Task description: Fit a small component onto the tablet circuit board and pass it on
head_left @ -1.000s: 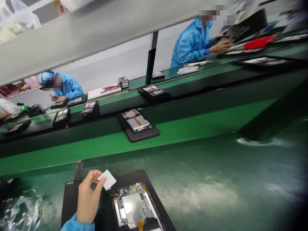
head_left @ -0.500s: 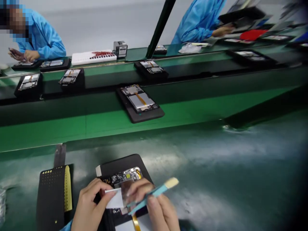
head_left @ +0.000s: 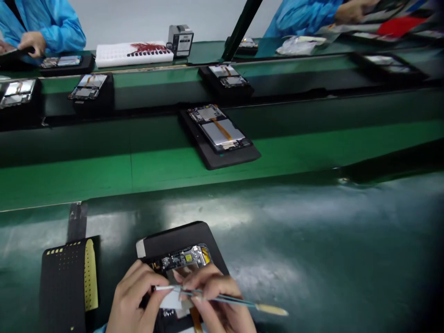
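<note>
An opened device with a bare circuit board lies in a black tray at the near edge of the bench. My left hand is closed in a pinch on a small white sheet held over the device. My right hand is closed on thin teal tweezers with a cream end pointing right; their tips meet the white sheet. Both hands hide the lower part of the device.
A black perforated pad with a yellow strip lies left of the tray. On the green conveyor rides another opened device in a tray; more trays sit behind. Other people in blue sleeves work across the line.
My view has dipped and closed in. The tweezers swung from pointing up-right to lying nearly level, and the white sheet was lowered edge-on onto the device between both hands.
</note>
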Demonstrator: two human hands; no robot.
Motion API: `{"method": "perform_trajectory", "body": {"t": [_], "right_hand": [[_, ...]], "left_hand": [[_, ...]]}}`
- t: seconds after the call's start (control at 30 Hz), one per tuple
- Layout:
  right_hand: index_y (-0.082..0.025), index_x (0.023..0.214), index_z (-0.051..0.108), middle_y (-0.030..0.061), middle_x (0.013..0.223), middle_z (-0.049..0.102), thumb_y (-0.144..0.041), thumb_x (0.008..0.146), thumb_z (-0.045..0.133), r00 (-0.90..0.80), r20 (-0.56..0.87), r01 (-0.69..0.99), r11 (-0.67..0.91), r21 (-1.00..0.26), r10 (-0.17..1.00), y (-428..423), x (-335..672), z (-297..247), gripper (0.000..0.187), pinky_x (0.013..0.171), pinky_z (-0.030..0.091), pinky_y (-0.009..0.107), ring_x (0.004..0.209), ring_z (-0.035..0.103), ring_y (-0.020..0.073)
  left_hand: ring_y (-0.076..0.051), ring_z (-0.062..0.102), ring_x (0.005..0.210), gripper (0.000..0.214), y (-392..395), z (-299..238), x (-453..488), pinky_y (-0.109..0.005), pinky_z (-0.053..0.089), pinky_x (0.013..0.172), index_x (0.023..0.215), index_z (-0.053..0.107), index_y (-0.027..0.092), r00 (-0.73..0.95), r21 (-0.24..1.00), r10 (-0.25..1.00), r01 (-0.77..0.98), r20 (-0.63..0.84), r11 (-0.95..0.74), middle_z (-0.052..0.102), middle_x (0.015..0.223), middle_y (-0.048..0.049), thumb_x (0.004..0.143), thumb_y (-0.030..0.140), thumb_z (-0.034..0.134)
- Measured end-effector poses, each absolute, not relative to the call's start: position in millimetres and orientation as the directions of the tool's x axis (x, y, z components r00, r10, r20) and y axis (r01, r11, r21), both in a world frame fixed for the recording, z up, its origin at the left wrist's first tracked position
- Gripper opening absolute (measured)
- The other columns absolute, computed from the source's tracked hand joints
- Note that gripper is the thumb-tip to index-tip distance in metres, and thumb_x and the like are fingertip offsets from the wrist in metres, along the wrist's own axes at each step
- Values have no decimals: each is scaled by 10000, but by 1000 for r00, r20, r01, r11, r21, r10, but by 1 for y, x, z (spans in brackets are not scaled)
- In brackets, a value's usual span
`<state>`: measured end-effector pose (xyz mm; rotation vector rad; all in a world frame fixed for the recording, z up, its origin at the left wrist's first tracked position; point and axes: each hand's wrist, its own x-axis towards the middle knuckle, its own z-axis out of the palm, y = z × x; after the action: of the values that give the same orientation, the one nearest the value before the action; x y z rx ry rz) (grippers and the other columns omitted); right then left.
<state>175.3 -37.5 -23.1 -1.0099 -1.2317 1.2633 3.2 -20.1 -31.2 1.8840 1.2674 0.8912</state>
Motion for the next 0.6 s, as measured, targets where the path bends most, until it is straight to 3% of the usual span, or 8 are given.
{"method": "perform_trajectory", "body": {"t": [0.3,0.6], "right_hand": [[-292,949,568,41,868,609,-184,948,481,-39,140,-164,132,-978,989,-36,173,-27,138,855,551,430,831,636,192],[-277,929,558,50,874,621,-182,944,488,-26,109,-108,105,-989,994,-40,173,-24,119,784,582,393,789,651,188]], "left_hand": [[-109,497,598,161,-19,-30,3,-185,407,543,753,548,199,310,833,941,480,133,-276,536,640,30,903,148,517],[-115,496,601,155,-20,-30,3,-189,411,539,754,551,199,296,824,946,498,131,-270,518,643,25,902,163,522]]}}
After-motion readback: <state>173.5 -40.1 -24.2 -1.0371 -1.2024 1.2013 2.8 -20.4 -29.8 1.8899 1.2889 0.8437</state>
